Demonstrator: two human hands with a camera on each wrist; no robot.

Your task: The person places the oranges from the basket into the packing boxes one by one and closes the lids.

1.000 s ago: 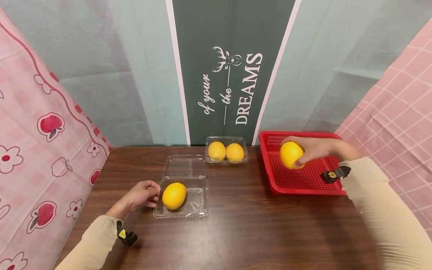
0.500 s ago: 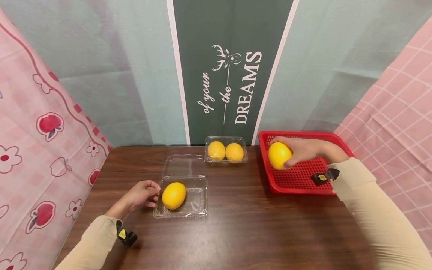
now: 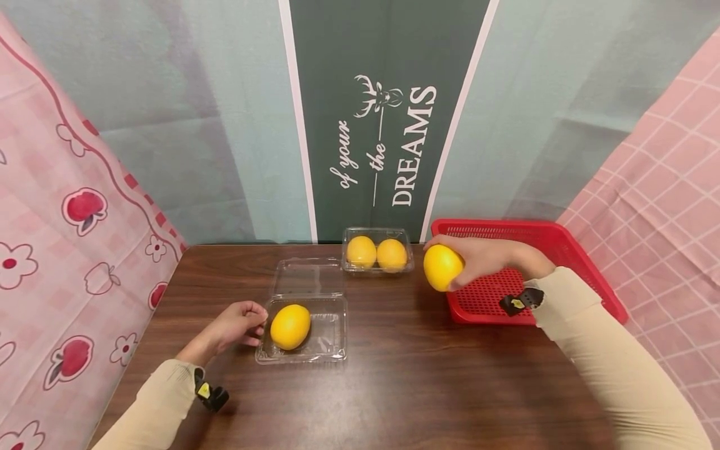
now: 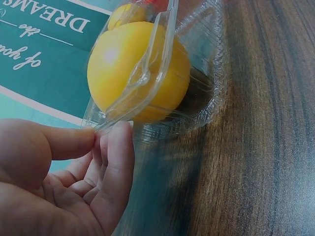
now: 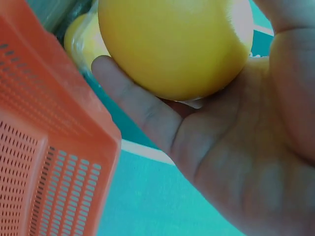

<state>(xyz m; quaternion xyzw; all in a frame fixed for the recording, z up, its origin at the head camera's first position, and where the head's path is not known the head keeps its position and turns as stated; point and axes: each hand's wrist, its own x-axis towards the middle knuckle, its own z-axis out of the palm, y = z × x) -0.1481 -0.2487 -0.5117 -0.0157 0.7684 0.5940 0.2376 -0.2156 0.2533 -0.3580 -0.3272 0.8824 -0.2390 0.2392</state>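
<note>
My right hand (image 3: pixel 478 253) holds a smooth, round yellow fruit (image 3: pixel 442 267) at the left edge of the red basket, above the table. In the right wrist view, the fingers curve round this fruit (image 5: pixel 172 44). My left hand (image 3: pixel 236 322) pinches the left rim of an open clear plastic clamshell box (image 3: pixel 329 347), seen up close in the left wrist view between thumb and fingers (image 4: pixel 118 152). One yellow fruit (image 3: pixel 290 327) lies in the box's left half. The box's lid (image 3: pixel 309 275) lies folded back behind it.
A second clear box (image 3: pixel 377 265), closed, holds two yellow fruits (image 3: pixel 361 251) at the back of the table. The perforated red basket (image 3: pixel 506 315) stands at the back right; my right forearm crosses over it. A printed curtain (image 3: pixel 225 156) hangs behind the table (image 3: pixel 388 387).
My right hand has carried its yellow fruit leftward, from over the red basket to its left edge. The left hand stays at the rim of the open box.
</note>
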